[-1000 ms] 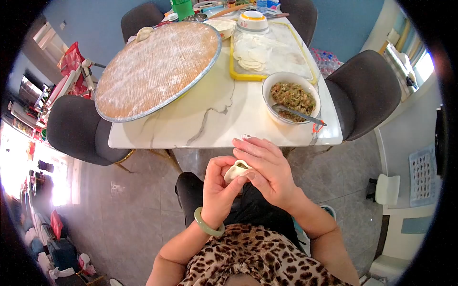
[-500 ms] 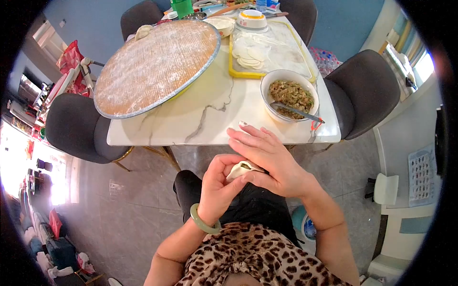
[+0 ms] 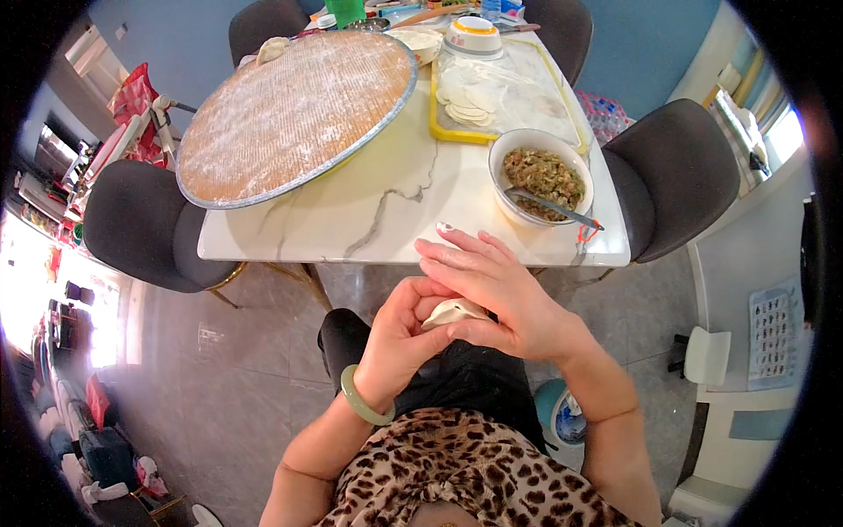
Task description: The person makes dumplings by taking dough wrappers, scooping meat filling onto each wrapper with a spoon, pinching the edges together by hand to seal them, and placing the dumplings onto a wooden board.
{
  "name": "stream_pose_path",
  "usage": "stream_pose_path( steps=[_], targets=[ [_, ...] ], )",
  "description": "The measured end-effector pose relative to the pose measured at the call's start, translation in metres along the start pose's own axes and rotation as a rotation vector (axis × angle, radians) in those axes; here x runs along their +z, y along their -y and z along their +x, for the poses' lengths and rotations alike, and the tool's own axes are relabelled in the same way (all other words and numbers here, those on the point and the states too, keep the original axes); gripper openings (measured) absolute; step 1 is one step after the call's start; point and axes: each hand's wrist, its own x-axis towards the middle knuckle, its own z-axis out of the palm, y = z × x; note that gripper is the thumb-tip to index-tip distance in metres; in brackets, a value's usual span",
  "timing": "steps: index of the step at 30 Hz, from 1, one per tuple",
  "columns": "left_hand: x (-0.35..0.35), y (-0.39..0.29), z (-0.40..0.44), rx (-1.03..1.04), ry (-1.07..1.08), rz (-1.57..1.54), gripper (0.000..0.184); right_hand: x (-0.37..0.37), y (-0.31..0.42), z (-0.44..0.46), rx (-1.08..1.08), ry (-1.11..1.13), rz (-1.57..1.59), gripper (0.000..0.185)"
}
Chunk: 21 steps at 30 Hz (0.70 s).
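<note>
Between my hands, just off the table's near edge, is a white dumpling (image 3: 454,312) with its wrapper folded over. My left hand (image 3: 402,329), with a pale green bangle on the wrist, cups the dumpling, thumb at its near side. My right hand (image 3: 502,294) pinches the dumpling's right end near the thumb, its other fingers stretched out above; flour whitens one fingertip. Past my hands stands a white bowl (image 3: 498,195) of minced filling (image 3: 543,180), with a spoon (image 3: 555,209) resting in it. Thin round wrappers (image 3: 467,105) lie overlapping on a yellow-edged board (image 3: 457,134).
A large floured round tray (image 3: 299,114) covers the table's left side, with one finished dumpling (image 3: 273,49) at its far rim. The marble-patterned table (image 3: 351,233) has dark chairs (image 3: 680,176) around it. On the floor at right is a blue bin (image 3: 551,406).
The dumpling's opening, where filling showed, now looks closed along the upper edge. Both hands stay close together in nearly the same place. The view has shifted slightly.
</note>
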Motion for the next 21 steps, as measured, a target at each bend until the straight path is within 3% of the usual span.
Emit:
stream_pose_path(
  steps=[4, 6, 10, 12, 16, 18, 21],
  targets=[
    [0.007, -0.003, 0.001, 0.065, -0.032, 0.032, 0.044, 0.0, 0.0, 0.0, -0.042, 0.093, -0.131, 0.043],
    [0.008, -0.003, 0.0, 0.023, -0.022, -0.019, 0.044, 0.008, -0.005, -0.005, -0.085, -0.025, -0.103, 0.037],
    [0.009, 0.005, 0.001, -0.012, -0.026, -0.144, 0.04, 0.017, -0.015, -0.003, -0.142, -0.075, -0.052, 0.047],
    [0.007, 0.009, 0.003, -0.008, -0.087, -0.058, 0.035, 0.032, -0.006, -0.003, 0.149, -0.168, 0.666, 0.058],
    [0.009, 0.008, 0.004, 0.069, -0.096, 0.087, 0.034, 0.053, -0.012, -0.006, 0.128, -0.261, 0.812, 0.062],
    [0.016, 0.003, 0.005, 0.117, -0.043, 0.126, 0.034, 0.056, -0.008, -0.001, 0.092, -0.354, 1.116, 0.059],
    [0.024, 0.001, 0.009, 0.26, -0.129, 0.338, 0.03, 0.062, 0.002, 0.007, 0.037, -0.481, 1.281, 0.059]
  ],
)
